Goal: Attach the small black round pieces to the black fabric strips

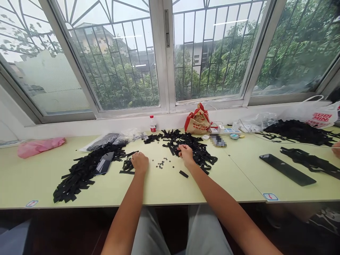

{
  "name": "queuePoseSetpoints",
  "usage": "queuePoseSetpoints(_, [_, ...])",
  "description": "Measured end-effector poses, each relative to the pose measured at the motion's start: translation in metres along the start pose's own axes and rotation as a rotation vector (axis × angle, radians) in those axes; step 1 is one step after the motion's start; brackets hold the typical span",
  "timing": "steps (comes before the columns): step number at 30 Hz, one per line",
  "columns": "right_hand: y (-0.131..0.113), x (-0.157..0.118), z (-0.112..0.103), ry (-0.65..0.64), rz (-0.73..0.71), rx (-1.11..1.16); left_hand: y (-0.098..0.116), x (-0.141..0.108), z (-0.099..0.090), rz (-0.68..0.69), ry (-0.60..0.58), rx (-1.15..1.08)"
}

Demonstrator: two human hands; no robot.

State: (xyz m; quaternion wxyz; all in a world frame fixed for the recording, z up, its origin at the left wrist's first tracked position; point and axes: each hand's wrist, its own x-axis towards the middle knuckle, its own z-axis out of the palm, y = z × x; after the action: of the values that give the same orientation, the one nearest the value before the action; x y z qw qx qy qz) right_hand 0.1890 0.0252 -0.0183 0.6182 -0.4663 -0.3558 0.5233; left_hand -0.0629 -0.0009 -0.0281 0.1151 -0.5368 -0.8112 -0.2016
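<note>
My left hand [140, 162] rests at a small bunch of black fabric strips [128, 172], its fingers curled down and partly hidden. Whether a strip is in its grip I cannot make out. My right hand [186, 154] is at the near left side of a larger heap of black strips [204, 152], thumb and fingers closed in a pinch. Anything between those fingertips is too small to name. Several small dark rings [160, 164] lie scattered on the table between the two hands. One short black strip [183, 174] lies alone below my right hand.
A long pile of black strips [75, 173] with a dark phone [105, 163] on it lies left on the pale table [164, 191]. Behind stand a red-capped bottle [153, 124] and a paper bag [197, 121]. Another person's hand [336, 149] shows at right.
</note>
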Motion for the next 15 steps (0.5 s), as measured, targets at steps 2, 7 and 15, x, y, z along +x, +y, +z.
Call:
queuePoseSetpoints(2, [-0.002, 0.0011, -0.0012, 0.034, 0.005, 0.021, -0.0038, 0.0031, 0.0003, 0.04, -0.044, -0.013])
queuePoseSetpoints(7, [-0.0069, -0.003, -0.0015, 0.028, 0.038, -0.013, -0.0057, 0.0041, -0.0019, 0.049, 0.03, -0.044])
queuePoseSetpoints(15, [0.0004, 0.0016, 0.0003, -0.012, -0.005, -0.065, -0.0103, 0.0012, -0.0012, -0.067, 0.044, 0.014])
